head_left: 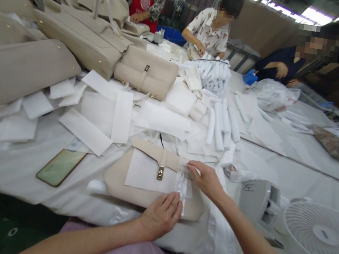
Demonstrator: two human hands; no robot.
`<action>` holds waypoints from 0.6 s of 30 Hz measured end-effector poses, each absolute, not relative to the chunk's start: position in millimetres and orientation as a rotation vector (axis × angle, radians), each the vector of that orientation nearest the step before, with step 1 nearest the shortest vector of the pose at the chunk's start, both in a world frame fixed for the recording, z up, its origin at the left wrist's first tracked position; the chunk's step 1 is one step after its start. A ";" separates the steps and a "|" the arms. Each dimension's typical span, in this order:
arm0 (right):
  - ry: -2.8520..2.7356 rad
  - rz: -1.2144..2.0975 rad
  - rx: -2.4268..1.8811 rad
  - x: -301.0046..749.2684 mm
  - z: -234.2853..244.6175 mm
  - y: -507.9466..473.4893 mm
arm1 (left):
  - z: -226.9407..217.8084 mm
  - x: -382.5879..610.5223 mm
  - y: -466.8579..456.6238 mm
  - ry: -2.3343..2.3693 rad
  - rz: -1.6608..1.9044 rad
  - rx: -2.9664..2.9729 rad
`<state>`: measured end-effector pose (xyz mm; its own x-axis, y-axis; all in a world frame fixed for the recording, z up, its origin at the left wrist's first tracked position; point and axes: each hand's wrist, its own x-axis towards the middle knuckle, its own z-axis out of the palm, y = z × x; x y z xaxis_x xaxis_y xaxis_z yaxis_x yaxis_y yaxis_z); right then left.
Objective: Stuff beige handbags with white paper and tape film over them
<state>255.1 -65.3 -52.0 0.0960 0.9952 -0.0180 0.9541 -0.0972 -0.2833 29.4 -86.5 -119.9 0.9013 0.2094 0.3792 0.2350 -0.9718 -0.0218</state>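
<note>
A beige handbag [151,196] lies flat in front of me, its flap [150,147] over a white sheet [143,176]. The flap's strap ends in a gold turn-lock [160,173]. Down the bag's right part runs a clear plastic strip [182,180]. My right hand [209,181] pinches the upper part of this strip between thumb and fingers. Lower down, my left hand [161,213] rests at the bag's front edge, fingers curled together on the strip's lower end. Its fingertips are partly hidden.
Beige bags [84,33] pile up at the left, with another bag [147,70] beyond mine. White paper pieces [87,131] and foam rolls [217,123] lie about. A phone [60,167] is left, a tape dispenser [258,206] and fan [327,235] right. Several people work opposite.
</note>
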 end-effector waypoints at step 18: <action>-2.128 0.255 -2.354 211.7 -94.6 -117.6 | -100.0 23.2 -74.3 -0.303 -0.621 -3.151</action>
<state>211.7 -117.6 -94.6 0.0938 0.9848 -0.1464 0.9915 -0.1057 -0.0756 23.2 -74.3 -100.0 0.9084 0.1996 0.3673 0.1672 -0.9788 0.1185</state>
